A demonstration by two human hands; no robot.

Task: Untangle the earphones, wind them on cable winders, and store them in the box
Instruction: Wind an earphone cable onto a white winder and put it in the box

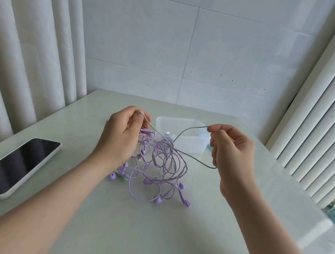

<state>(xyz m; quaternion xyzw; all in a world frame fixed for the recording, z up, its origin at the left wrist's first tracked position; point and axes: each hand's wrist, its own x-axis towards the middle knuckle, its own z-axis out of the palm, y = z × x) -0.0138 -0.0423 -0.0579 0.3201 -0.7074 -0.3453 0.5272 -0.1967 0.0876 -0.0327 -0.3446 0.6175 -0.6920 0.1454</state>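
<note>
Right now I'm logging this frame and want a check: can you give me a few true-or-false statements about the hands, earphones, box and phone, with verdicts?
1. Both the left hand and the right hand pinch a cable. True.
2. The earphones are wound on winders. False: they lie in a loose tangle on the table.
3. The box stands behind the tangle. True.
4. The phone lies to the right of the tangle. False: it lies to the left, screen dark.
</note>
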